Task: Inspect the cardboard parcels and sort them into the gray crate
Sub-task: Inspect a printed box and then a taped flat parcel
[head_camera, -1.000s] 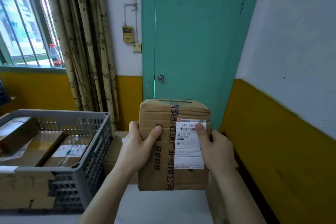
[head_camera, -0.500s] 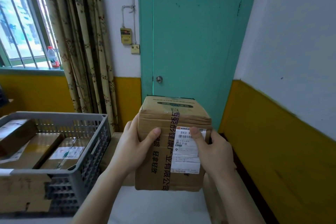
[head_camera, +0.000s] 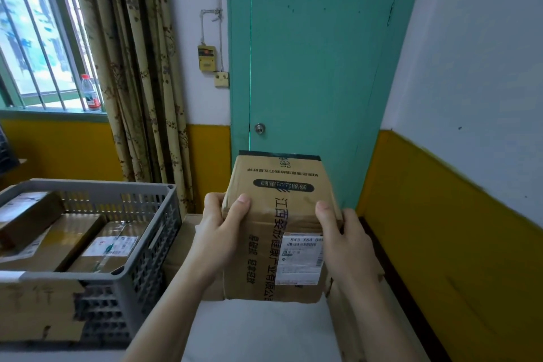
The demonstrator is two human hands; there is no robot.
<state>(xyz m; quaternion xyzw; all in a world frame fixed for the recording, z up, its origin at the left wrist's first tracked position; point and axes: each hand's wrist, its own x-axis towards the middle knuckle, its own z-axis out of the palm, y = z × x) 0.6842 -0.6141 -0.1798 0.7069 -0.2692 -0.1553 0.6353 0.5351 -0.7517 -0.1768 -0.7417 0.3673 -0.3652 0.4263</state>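
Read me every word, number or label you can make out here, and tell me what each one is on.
"843 X64", more digits cut off: top of the white shipping label on the held parcel.
"江西" and "有限公": black tape strip down that parcel; the rest is blurred.
"轻拿轻放": print left of the strip.
Label's small print, barcode, parcel's top-face print: unreadable.
Labels on parcels in the gray crate, bottle label: too blurred.

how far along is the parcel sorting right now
Done: about three taped parcels already lie in the gray crate. In hand: the left hand and right hand grip a cardboard parcel upright, white shipping label facing the camera. Left: crating it, plus more cardboard boxes behind it.
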